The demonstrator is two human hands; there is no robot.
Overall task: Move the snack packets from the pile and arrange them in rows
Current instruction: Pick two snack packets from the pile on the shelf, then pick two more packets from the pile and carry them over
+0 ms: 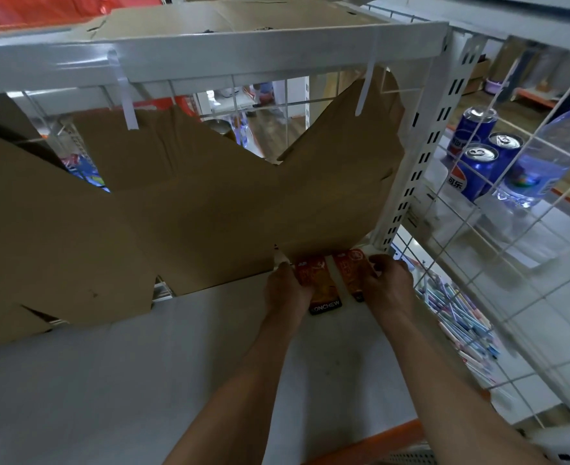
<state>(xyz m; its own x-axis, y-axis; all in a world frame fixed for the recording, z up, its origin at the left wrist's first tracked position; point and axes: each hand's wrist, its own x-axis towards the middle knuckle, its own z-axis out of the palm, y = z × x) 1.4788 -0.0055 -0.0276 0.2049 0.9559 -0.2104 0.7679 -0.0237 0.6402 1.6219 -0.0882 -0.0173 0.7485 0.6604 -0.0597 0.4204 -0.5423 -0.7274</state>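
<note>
Fingers of the left hand (285, 290) curl onto one orange snack packet (320, 290), while the right hand (386, 283) grips a second packet (349, 270) just beside it. Both packets lie flat on the white shelf (176, 364) against the cardboard (193, 203), both forearms stretched forward.

White metal shelf (142, 380) with orange front edge, wire-grid back and side panels (478, 263). Flattened brown cardboard (176, 209) leans along shelf's back edge. Neighbouring shelf: blue cans (478, 162), water bottle (545, 156). Wooden floor beyond.
</note>
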